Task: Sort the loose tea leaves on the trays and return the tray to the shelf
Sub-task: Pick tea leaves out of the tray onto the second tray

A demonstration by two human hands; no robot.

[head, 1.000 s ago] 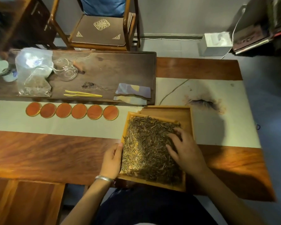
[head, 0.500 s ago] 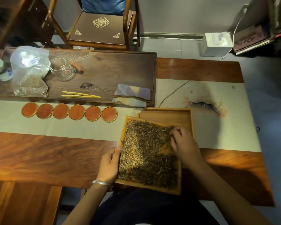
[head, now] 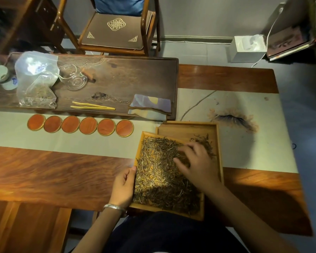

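1. Bamboo-coloured and shallow, the front tray is our landmark: it lies at the near table edge, overlapping the near left corner of a second tray just behind it.
2. Tea leaves carpet nearly the whole front tray; a small dark pile lies in the second tray, just beyond the front tray's far right corner.
3. Left hand is clamped on the front tray's left rim, thumb on top, steadying it.
4. Right hand rests over the far right part of the front tray, fingers spread apart and curled down into the leaves; whether any leaf is pinched beneath them, I cannot tell.
5. My read: this is the picking stage, pulling the darker pieces out toward the second tray. Plenty of leaf left, so early to midway, and the shelf return is not close.
6. To do it well, rake lightly with the fingertips, thin the layer so odd leaves show, and lift small pinches, not handfuls.
7. Keep the left grip firm; the front tray overhangs the table edge toward the lap, and I would judge a hard push could tip it.
8. Beyond the front tray to the left, six round coasters sit well apart from the work.
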